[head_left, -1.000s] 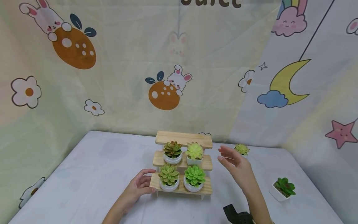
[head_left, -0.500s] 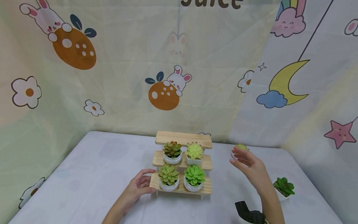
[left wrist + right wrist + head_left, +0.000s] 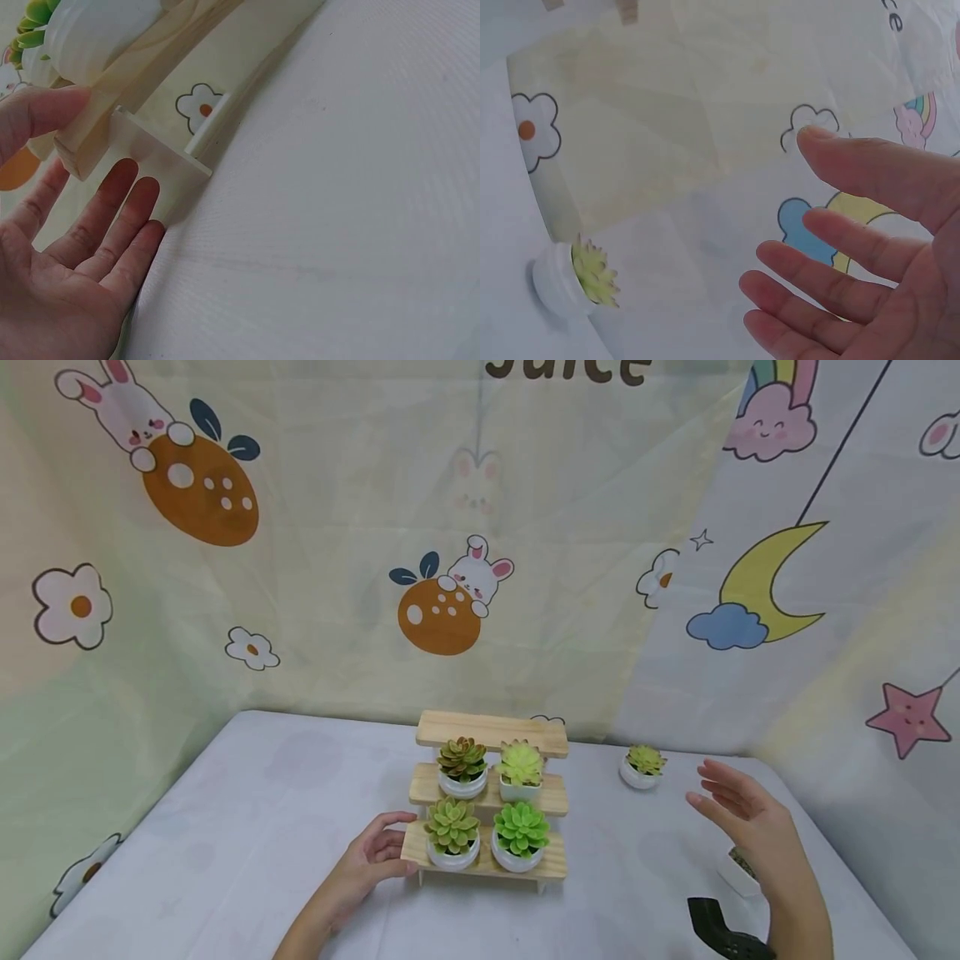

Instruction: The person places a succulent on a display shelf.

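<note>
- Left wrist view bares the left hand's [image 3: 67, 277] palm and a white support [image 3: 157, 146]; the head view shows only the back of that hand.
- At six o'clock on the worktop [image 3: 300, 793], the three-tier wooden stand [image 3: 491, 733] carries four succulents [image 3: 523, 829] in white pots on its two lower tiers.
- Left grip: thumb and index clamped on the lowest tier's nine-o'clock end.
- Right hand [image 3: 757, 831], at four o'clock: thumb and fingers apart, holding nothing, partly covering a white pot [image 3: 738, 873].

Left hand [image 3: 67, 277], thumb on a wooden shelf [image 3: 146, 75] with a white pot [image 3: 97, 37]
</note>
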`<act>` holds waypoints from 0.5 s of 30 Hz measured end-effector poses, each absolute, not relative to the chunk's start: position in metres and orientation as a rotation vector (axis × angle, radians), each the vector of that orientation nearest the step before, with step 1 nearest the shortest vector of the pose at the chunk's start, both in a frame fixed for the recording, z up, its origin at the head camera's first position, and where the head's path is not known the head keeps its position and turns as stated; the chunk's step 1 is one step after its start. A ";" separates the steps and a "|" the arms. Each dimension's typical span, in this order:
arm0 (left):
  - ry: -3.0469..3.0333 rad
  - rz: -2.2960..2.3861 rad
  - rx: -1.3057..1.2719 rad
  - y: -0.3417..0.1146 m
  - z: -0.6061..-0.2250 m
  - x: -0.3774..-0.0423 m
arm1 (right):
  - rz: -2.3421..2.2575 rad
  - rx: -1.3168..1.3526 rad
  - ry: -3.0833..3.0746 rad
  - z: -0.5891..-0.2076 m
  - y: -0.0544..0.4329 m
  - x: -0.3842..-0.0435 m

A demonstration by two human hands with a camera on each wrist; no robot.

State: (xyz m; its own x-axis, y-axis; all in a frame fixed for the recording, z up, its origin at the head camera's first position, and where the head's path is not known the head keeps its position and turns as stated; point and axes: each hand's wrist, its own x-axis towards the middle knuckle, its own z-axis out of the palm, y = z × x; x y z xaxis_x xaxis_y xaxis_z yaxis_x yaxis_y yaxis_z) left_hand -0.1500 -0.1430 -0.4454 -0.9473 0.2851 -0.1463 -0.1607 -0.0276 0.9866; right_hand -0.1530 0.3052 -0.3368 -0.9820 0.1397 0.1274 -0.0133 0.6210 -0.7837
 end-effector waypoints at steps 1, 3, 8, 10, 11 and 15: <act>1.952 2.045 0.125 -0.143 -0.445 -0.150 | 1.281 -0.106 -2.675 -0.337 0.310 -0.152; 1.961 2.043 0.122 -0.143 -0.445 -0.151 | 1.265 -0.103 -2.687 -0.339 0.318 -0.151; 1.976 2.036 0.123 -0.143 -0.445 -0.150 | 1.226 -0.147 -2.740 -0.345 0.334 -0.150; 1.978 2.034 0.121 -0.143 -0.445 -0.150 | 1.245 -0.205 -2.771 -0.346 0.340 -0.149; 1.978 2.033 0.121 -0.143 -0.445 -0.150 | 1.258 -0.244 -2.788 -0.346 0.342 -0.149; 1.977 2.030 0.122 -0.143 -0.444 -0.149 | 1.330 -0.405 -2.850 -0.342 0.351 -0.150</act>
